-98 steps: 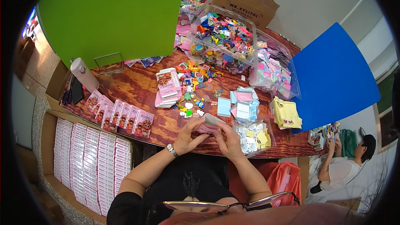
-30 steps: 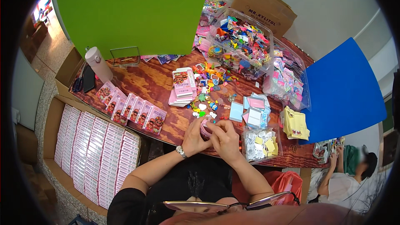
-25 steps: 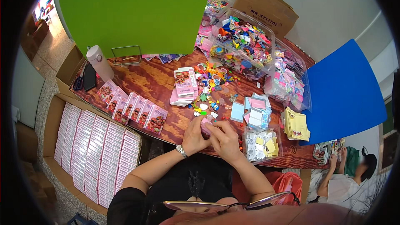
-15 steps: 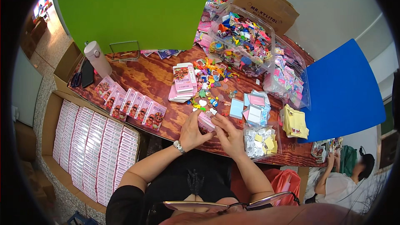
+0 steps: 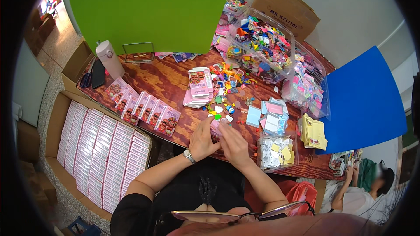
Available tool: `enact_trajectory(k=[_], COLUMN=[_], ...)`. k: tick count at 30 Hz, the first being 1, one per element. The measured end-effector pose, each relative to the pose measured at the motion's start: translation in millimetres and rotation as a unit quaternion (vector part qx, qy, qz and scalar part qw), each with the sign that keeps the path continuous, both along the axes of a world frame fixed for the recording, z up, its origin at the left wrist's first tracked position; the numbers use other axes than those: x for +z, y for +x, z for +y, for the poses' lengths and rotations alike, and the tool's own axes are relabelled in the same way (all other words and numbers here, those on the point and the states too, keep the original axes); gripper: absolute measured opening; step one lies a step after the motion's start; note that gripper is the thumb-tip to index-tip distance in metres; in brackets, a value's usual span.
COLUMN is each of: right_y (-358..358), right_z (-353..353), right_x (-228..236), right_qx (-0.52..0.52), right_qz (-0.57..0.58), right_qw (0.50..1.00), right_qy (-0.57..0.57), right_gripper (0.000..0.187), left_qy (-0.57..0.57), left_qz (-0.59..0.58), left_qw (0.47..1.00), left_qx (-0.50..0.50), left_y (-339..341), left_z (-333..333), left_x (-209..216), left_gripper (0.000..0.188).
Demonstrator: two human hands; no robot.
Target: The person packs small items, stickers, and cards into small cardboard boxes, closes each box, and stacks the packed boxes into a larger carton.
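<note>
My left hand point(image 5: 201, 142) and my right hand point(image 5: 235, 147) are closed around a small pink box point(image 5: 215, 131) at the table's near edge. The fingers cover most of it, so its ends are hidden. Just beyond lies a loose heap of small colourful plastic toys point(image 5: 228, 79). Left of the heap, pink printed cartons point(image 5: 199, 88) are stacked. Pastel cards point(image 5: 272, 116) lie to the right of the toys. A clear tub point(image 5: 261, 166) of white and yellow packets stands beside my right hand.
Several pink boxes point(image 5: 168, 121) lean in a row at left, near a bottle point(image 5: 109, 59), a phone point(image 5: 98, 74) and scissors point(image 5: 86, 78). A large carton point(image 5: 51, 159) holds packed boxes. Toy-filled bins point(image 5: 286, 32), yellow packets point(image 5: 313, 132) and a blue panel point(image 5: 363, 100) are right. Another person point(image 5: 356, 194) works there.
My right hand has closed further over the pink box, and less of it shows. The whole scene has shifted slightly rightward and down in view.
</note>
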State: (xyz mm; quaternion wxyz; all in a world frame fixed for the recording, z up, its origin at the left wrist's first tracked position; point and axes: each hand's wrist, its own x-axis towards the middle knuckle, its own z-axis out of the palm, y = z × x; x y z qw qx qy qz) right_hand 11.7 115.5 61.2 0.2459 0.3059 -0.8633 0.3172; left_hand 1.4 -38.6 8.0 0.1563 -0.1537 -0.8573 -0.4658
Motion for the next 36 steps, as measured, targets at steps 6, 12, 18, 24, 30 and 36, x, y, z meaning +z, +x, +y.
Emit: enact_trajectory(k=[6, 12, 18, 24, 30, 36], right_y=[-56, -150, -162, -125, -69, -23], right_z=[-11, -48, -47, -41, -25, -14], right_x=[-17, -48, -49, -44, -15, -9], right_qx=[0.111, -0.031, 0.012, 0.012, 0.023, 0.115], right_qz=[-0.216, 0.010, -0.084, -0.038, 0.154, 0.229], right_qw=[0.969, 0.993, 0.965, 0.980, 0.983, 0.940], right_qy=[-0.035, 0.112, 0.249, 0.194, 0.099, 0.223], right_gripper=[0.033, 0.040, 0.036, 0.018, 0.030, 0.028], left_qy=[-0.141, -0.315, -0.408, -0.473, -0.300, 0.425], left_qz=[-0.040, 0.082, 0.074, 0.094, 0.134, -0.248], left_qw=[0.989, 0.941, 0.898, 0.860, 0.928, 0.869], left_qx=[-0.018, 0.096, 0.150, 0.167, 0.177, -0.051], left_y=[8, -11, -36, -42, -31, -30], left_z=[-46, -76, -107, -112, -90, -47], left_x=[23, 2, 8, 15, 43, 50], left_gripper=[0.078, 0.051, 0.049, 0.043, 0.059, 0.082])
